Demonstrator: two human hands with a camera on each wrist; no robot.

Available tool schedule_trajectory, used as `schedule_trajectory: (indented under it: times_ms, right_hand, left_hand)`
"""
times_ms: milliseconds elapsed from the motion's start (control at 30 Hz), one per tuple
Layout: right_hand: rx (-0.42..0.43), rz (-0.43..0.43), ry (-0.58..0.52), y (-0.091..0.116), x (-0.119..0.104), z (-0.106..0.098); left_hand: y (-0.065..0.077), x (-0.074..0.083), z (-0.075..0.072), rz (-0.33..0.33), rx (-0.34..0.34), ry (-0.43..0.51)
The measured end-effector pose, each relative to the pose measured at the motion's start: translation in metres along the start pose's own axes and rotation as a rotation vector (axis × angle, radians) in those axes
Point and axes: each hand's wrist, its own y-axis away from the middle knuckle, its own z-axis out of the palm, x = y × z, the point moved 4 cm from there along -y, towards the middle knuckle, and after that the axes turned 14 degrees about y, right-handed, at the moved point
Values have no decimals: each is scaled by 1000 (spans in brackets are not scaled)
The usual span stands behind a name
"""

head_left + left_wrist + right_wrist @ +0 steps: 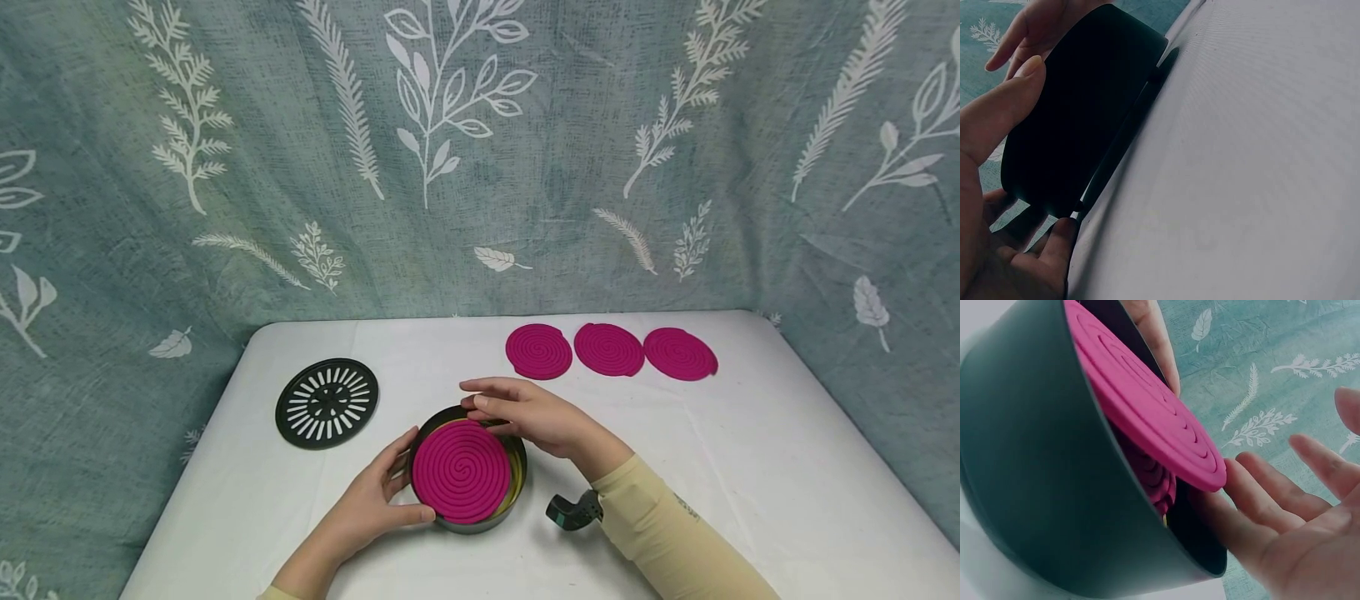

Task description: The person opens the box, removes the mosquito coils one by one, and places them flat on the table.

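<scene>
A round dark container (517,500) stands on the white table, held at its left side by my left hand (367,500). The left thumb lies along the rim, and the other fingers reach round the wall. On top, a pink spiral coaster (461,471) sits tilted in the mouth. Below it the right wrist view shows another pink coaster (1150,478), and a strip of yellow (516,475) is visible inside in the head view. My right hand (536,414) is at the far rim, its fingers extended; one fingertip touches the coaster's underside edge.
Three pink spiral coasters (609,350) lie in a row at the table's far right. A black slotted round lid (307,408) lies to the left. Beneath the right sleeve is a dark wrist device (573,510). A patterned green curtain (465,250) hangs behind the table.
</scene>
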Motion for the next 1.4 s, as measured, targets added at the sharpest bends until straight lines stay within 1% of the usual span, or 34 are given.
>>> schedule_trajectory:
  times_ms: [233, 500, 800, 1000, 1233, 1400]
  right_hand:
    - [25, 11, -48, -1, 6, -1]
    - [8, 22, -109, 0, 14, -2]
    - [5, 56, -116, 6, 20, -5]
    - [-25, 64, -68, 11, 22, -4]
    - [-38, 78, 65, 14, 23, -5]
    - [-41, 88, 89, 18, 22, -5]
  left_hand:
    - [0, 0, 0, 3, -4, 8]
    - [0, -2, 0, 3, -1, 19]
    - [0, -1, 0, -8, 3, 15]
    - [1, -1, 0, -5, -3, 19]
    - [1, -2, 0, -3, -7, 12]
    - [0, -2, -1, -9, -6, 6]
